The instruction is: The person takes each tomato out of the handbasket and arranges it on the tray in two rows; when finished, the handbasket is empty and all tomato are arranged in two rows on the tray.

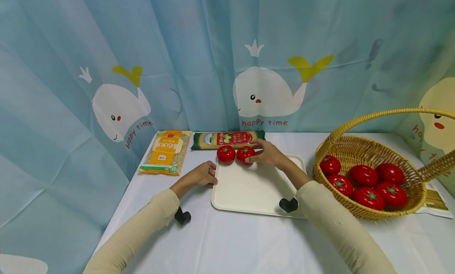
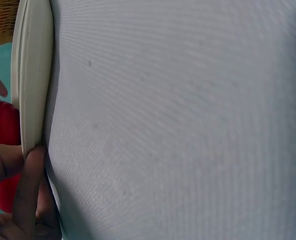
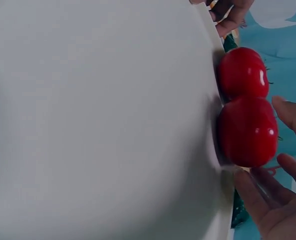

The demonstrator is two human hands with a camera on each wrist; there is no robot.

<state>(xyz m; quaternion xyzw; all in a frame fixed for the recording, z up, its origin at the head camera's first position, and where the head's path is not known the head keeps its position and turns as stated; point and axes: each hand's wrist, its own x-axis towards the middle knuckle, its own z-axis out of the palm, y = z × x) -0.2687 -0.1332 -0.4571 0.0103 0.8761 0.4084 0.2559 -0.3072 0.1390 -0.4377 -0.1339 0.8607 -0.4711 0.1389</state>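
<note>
A cream rectangular tray [image 1: 249, 191] lies on the table. Two red tomatoes [image 1: 226, 154] with green tops sit side by side at its far left edge. My left hand [image 1: 205, 174] pinches the tray's left rim; in the left wrist view the rim [image 2: 35, 75] passes between thumb and fingers. My right hand [image 1: 268, 153] is at the right-hand tomato [image 1: 244, 155], fingers spread about it. The right wrist view shows a small gap between the thumb and this tomato [image 3: 247, 131], with the other fingers close beside it; whether they touch it I cannot tell.
To the right stands a wicker basket [image 1: 369, 147] with a tall handle, holding several tomatoes [image 1: 369, 198]. Behind the tray lies a green-and-red pasta packet [image 1: 227, 139], and left of it a yellow grain bag [image 1: 165, 152]. A blue curtain [image 1: 199, 60] hangs behind the table.
</note>
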